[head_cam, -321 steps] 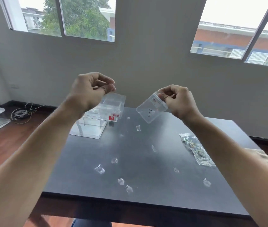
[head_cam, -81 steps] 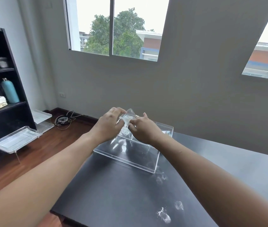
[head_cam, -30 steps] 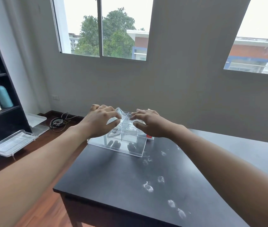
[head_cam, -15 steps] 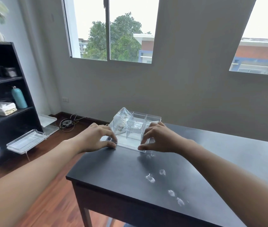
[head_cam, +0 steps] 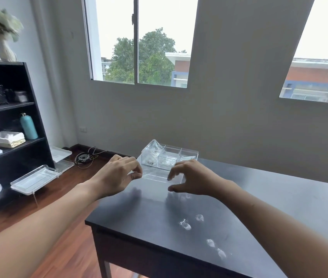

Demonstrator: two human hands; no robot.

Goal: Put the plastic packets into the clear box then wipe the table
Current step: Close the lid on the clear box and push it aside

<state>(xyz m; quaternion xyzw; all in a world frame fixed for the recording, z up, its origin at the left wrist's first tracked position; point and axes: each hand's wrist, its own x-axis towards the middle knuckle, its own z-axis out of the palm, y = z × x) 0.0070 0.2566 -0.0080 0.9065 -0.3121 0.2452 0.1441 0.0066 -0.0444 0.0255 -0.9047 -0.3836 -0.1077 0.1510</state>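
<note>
The table [head_cam: 259,201] is the biggest thing here, a flat rectangular top in matte black with square corners and dark legs; its near left corner juts out over the reddish wood floor [head_cam: 62,247]. Most of the top lies bare toward the right and the near edge. To the left stands a black shelf unit [head_cam: 18,149] with hard straight edges, well apart from the table, with open floor between them. A clear tray on short legs [head_cam: 36,179] sits low in front of it.

The clear box [head_cam: 169,159] rests at the table's far left corner, close to both edges. It is rigid and glassy, with thin walls dividing it into compartments. Crinkled plastic packets [head_cam: 154,151] lie inside, one peaking above the rim at the left end.

Both hands hover just in front of the box. The left hand [head_cam: 117,177] has its fingers curled with thumb and forefinger almost meeting at the box's near left corner; I cannot tell whether they touch it. The right hand [head_cam: 193,179] is loosely spread, fingers arched downward, gripping nothing.

Small wet blobs [head_cam: 185,225] glisten in a loose line on the dark top, nearer the front edge.
</note>
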